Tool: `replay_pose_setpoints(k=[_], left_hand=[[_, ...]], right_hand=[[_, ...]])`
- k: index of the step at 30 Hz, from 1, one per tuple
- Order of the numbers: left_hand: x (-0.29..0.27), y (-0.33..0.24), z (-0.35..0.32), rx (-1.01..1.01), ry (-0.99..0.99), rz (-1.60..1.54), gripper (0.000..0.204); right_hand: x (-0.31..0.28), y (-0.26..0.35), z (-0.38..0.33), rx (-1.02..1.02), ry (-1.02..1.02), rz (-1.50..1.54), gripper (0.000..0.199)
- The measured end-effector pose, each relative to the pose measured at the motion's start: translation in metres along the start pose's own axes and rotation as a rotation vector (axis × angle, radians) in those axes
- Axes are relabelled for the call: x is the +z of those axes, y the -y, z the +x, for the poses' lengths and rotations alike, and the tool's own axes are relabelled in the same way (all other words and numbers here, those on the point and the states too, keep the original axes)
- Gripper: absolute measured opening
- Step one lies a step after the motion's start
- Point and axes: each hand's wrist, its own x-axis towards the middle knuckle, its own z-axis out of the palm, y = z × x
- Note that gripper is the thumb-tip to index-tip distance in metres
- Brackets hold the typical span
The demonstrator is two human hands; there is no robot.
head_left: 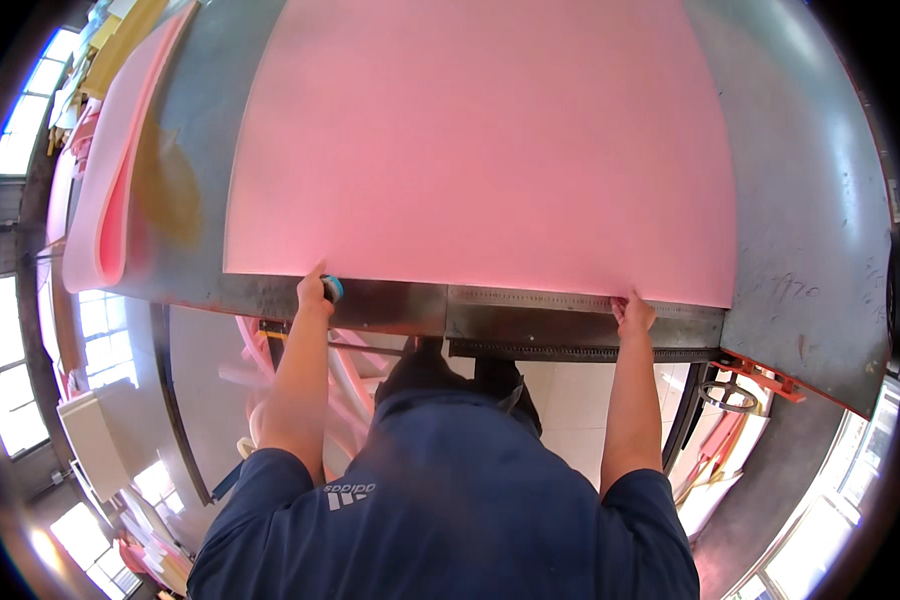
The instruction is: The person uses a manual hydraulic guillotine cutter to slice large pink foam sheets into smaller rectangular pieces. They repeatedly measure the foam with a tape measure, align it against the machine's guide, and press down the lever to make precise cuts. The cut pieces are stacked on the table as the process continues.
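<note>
A large pink foam sheet (pixel 490 150) lies flat on the metal table, its near edge running in front of me. My left hand (pixel 313 291) is closed at that edge toward the left, a finger reaching onto the foam. In it is a small rounded blue-and-black tool (pixel 333 289) that looks like a tape measure. My right hand (pixel 633 312) is at the same edge toward the right, its fingers closed on the foam's rim. A steel ruler strip (pixel 530 298) runs along the table's front edge, passing by my right hand.
A folded pink foam piece (pixel 120 180) rests at the table's left end. Below the right front edge is a handwheel (pixel 728 395) near an orange-red bracket (pixel 770 377). Pink foam strips (pixel 345 385) hang or lie below the table at left. The metal tabletop (pixel 800 200) extends right.
</note>
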Motion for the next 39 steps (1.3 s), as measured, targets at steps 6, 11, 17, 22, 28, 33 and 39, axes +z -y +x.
replay_pose_setpoints(k=[6, 11, 17, 22, 28, 33, 39], left_hand=[[0.006, -0.009, -0.02, 0.145, 0.225, 0.016, 0.037], [0.004, 0.018, 0.012, -0.01, 0.119, 0.026, 0.041], [-0.011, 0.011, 0.027, -0.138, 0.255, 0.135, 0.035], [-0.021, 0.001, 0.046, 0.216, -0.102, 0.417, 0.032], [-0.026, 0.008, 0.042, 0.205, -0.079, 0.434, 0.058], [-0.029, 0.001, 0.016, 0.402, -0.373, 0.927, 0.085], [0.046, -0.054, -0.042, 0.504, -0.069, 1.425, 0.116]], right_hand=[[0.025, -0.019, -0.021, -0.192, -0.078, -0.09, 0.029], [0.05, -0.013, -0.045, -0.286, -0.231, -0.568, 0.041], [0.101, -0.029, -0.1, -0.746, -0.259, -1.318, 0.072], [0.094, -0.062, -0.063, -0.923, -0.124, -1.507, 0.071], [0.108, -0.049, -0.082, -0.898, -0.121, -1.484, 0.07], [0.107, -0.053, -0.075, -0.936, -0.216, -1.383, 0.072], [0.108, -0.056, -0.058, -1.093, -0.264, -1.275, 0.073]])
